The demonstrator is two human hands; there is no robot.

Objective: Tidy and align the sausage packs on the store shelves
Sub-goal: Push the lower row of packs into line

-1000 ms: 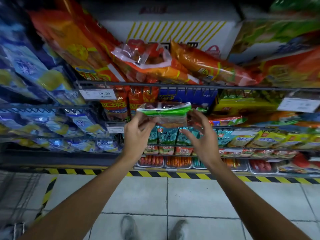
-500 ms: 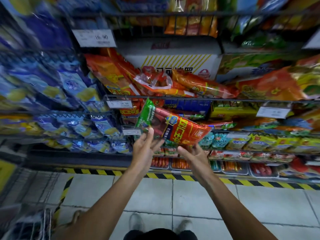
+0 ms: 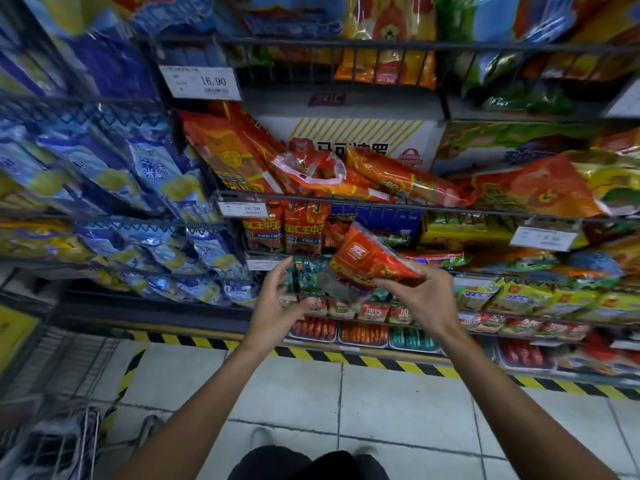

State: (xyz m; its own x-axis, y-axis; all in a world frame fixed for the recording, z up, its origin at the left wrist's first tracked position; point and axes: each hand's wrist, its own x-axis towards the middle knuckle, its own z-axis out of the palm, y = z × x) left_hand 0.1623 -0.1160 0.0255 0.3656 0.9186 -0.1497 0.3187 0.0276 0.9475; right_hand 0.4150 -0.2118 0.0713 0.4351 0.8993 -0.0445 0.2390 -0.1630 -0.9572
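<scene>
Head view: right hand (image 3: 427,303) pinches red sausage pack (image 3: 372,261) in the air, tilted, in front of middle shelf rail (image 3: 381,206). Left hand (image 3: 277,303) released, fingers spread, just beside pack. Step: re-orienting pack. Next, prob. square it up w/ both hands & slot it beside upright red packs (image 3: 287,232).

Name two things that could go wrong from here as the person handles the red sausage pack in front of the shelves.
1. Only the right hand holds the red sausage pack, by one end; the left hand is open beside it, so the tilted pack may slip and fall.
2. The orange packs on the shelf above lie heaped against the wire rail; a knock while reaching in might spill them over.
</scene>
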